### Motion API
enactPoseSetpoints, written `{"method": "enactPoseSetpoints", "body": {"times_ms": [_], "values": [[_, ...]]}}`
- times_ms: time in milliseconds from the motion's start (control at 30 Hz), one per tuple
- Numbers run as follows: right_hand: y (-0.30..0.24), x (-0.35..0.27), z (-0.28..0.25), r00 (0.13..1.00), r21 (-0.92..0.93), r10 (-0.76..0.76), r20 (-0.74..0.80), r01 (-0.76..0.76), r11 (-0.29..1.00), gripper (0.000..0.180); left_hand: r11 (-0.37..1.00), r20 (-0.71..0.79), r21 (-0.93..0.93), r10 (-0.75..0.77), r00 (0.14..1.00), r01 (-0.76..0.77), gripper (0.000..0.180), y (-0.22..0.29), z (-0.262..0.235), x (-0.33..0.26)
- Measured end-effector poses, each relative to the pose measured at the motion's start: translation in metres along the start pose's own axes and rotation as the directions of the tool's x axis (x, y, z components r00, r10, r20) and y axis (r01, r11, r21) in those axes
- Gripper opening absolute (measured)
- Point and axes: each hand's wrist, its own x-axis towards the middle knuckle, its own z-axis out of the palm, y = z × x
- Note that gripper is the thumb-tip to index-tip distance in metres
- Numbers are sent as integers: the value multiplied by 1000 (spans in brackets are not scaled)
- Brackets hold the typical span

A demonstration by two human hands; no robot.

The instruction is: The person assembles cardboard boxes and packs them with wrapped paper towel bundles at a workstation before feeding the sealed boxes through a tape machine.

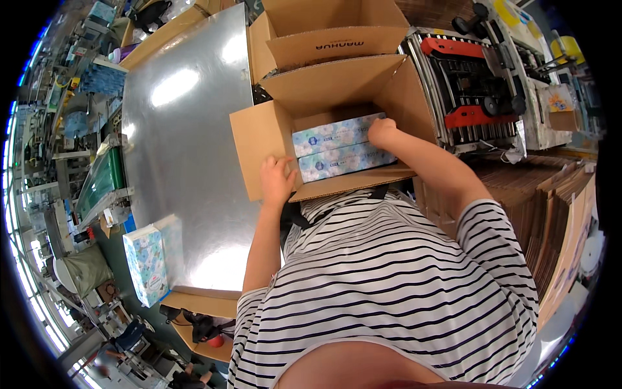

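Note:
An open cardboard box (363,76) stands in front of me. Two long blue floral tissue packs lie in it side by side: the far pack (337,134) and the near pack (343,165). My right hand (383,133) reaches over the near right side of the box, its fingers closed at the right end of the far pack; the fingertips are partly hidden. At the near left corner, my left hand (278,179) rests against the left flap (256,146), fingers spread and apart, close to the left end of the near pack.
A shiny metal table (194,149) lies to the left, with more blue floral tissue packs (152,256) at its near left edge. Beyond my box sits another open carton (334,45). A roller machine with red bars (479,117) stands right; flattened cardboard (544,214) is stacked nearer.

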Motion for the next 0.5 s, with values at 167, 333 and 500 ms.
{"method": "enactPoseSetpoints", "body": {"times_ms": [167,333,500], "values": [[20,24,40,990,189,116,-82,-99,977,43,980,3,-181,-83,997,83,30,-9,11,-5],[19,18,22,940,-17,-305,153,311,950,42,959,56,-219,-174,983,182,29,-6,13,0],[-1,-24,18,799,274,-555,-231,600,751,57,967,78,-175,-171,982,183,27,-7,6,-2]]}}
